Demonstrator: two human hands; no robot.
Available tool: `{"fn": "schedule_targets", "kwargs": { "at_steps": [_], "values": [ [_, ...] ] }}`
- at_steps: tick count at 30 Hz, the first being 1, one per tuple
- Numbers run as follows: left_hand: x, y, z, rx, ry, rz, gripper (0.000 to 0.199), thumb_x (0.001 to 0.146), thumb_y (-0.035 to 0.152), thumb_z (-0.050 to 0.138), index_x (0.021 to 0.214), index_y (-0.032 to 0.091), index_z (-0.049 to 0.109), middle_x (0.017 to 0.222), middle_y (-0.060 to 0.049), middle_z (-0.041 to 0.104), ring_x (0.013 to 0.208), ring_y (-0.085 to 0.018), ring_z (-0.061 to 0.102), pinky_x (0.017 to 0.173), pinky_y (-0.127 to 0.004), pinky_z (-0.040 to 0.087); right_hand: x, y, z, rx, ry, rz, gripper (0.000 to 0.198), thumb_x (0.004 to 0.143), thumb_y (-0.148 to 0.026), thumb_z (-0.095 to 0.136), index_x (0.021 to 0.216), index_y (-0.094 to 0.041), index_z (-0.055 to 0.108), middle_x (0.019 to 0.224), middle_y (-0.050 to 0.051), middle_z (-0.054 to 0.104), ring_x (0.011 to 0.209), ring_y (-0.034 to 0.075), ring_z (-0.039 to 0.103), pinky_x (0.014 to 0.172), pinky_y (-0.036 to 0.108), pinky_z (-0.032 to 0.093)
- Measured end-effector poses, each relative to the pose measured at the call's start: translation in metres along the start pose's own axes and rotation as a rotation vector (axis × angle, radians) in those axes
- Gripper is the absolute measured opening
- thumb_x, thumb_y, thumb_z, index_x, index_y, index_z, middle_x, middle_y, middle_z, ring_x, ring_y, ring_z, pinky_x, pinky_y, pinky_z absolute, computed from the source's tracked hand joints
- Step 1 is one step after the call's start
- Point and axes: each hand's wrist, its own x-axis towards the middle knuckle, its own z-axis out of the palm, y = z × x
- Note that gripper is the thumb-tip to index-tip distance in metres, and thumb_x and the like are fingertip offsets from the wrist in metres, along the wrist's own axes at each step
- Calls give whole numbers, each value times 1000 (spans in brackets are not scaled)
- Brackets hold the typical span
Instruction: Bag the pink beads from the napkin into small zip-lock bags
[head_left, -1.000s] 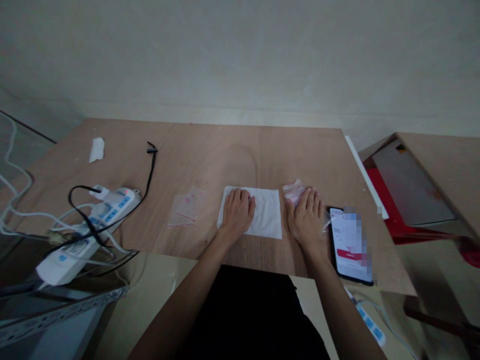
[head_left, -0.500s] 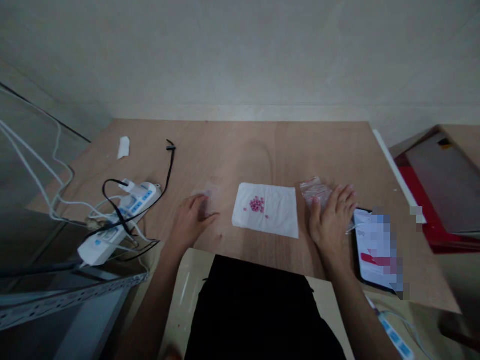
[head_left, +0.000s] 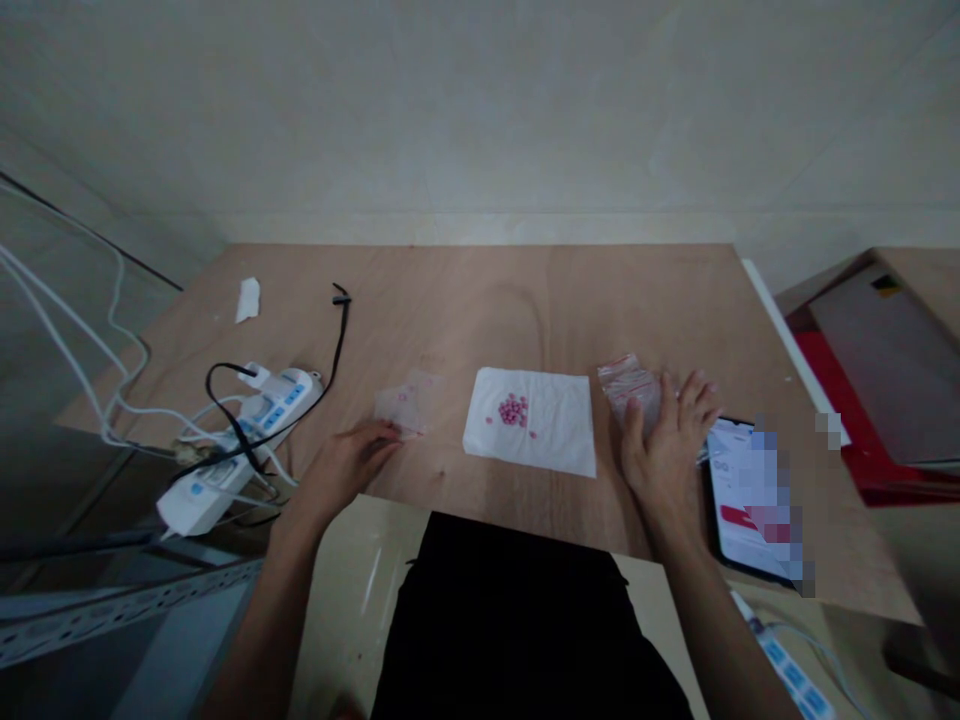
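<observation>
My left hand (head_left: 356,462) rests near the table's front edge. Its thumb and fingertips are pinched at the near edge of a small clear zip bag (head_left: 405,405), which lies on the wood. My right hand (head_left: 666,440) lies flat, fingers stretched out, over a stack of small zip bags with red seal lines (head_left: 628,380); part of the stack is hidden under the palm. Between the hands, a white sheet of tissue (head_left: 562,420) carries a small heap of pink beads or pellets (head_left: 513,409), with a few loose ones beside it.
On the left stands a white power strip (head_left: 202,500) with tangled cables, and a black cord (head_left: 342,340) runs across the table. A scrap of white paper (head_left: 247,299) lies behind it. A phone (head_left: 731,470) sits right of my right hand, and red folders (head_left: 832,400) are beyond the table.
My left hand has drawn back left and toward me, its fingers closing at the clear bag's near edge and uncovering more of the bag. The right hand has barely shifted.
</observation>
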Motion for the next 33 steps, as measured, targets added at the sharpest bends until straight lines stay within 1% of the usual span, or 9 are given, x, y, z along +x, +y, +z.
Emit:
{"fn": "schedule_targets", "kwargs": {
  "at_steps": [4,8,11,14,17,20,26,29,33],
  "values": [
    [1,5,-5,65,0,-27,32,89,42,48,94,23,73,99,-7,78,92,-25,73,84,-37,55,-2,1,-2,21,49,-34,55,96,-39,41,140,-6,46,161,24,19,150,38,6,114,69,11],
    [-3,11,-22,73,260,-119,33,82,49,55,84,22,73,87,-7,78,79,-25,72,72,-33,55,-4,-9,-10,48,165,-87,46,95,-33,44,135,-11,52,159,21,27,150,38,11,112,72,14],
    [-5,27,-32,-66,459,-235,32,78,51,61,83,22,73,82,-3,76,72,-21,70,70,-31,54,-8,-37,-20,157,234,-123,36,93,-26,50,126,-14,59,146,20,47,142,35,36,109,64,32],
    [-6,59,-25,-374,537,-266,24,73,44,69,78,21,72,78,-1,75,73,-18,69,74,-30,54,-16,-80,-27,408,115,-144,24,93,-23,52,110,-19,68,107,12,72,104,24,67,93,47,53],
    [-5,99,-1,-664,456,-252,18,69,36,74,71,19,71,71,-2,74,69,-17,68,69,-27,55,-28,-121,-28,670,-190,-125,21,93,-24,56,107,-23,72,102,7,74,97,20,69,87,38,57],
    [-4,131,25,-858,344,-221,15,69,31,76,71,18,71,68,-2,73,63,-14,66,65,-25,54,-40,-141,-26,861,-348,-29,22,92,-26,57,105,-25,75,103,6,76,96,19,70,86,35,58],
    [0,154,49,-1008,181,-198,14,76,31,72,76,17,73,75,-3,75,70,-14,68,68,-23,54,-48,-133,-30,1053,-401,278,26,93,-36,55,105,-27,77,99,3,78,95,22,73,90,40,58],
    [4,156,56,-1050,140,-194,19,77,35,71,80,17,75,80,-5,76,78,-17,69,75,-26,55,-46,-127,-34,1039,-410,294,30,93,-39,55,113,-26,74,109,4,76,106,23,70,99,44,53],
    [7,158,62,-1098,143,-204,23,76,40,71,82,18,74,83,-5,76,85,-20,70,81,-30,55,-42,-122,-37,986,-475,219,33,91,-36,58,122,-27,69,117,5,73,109,23,68,99,43,53]
  ]
}}
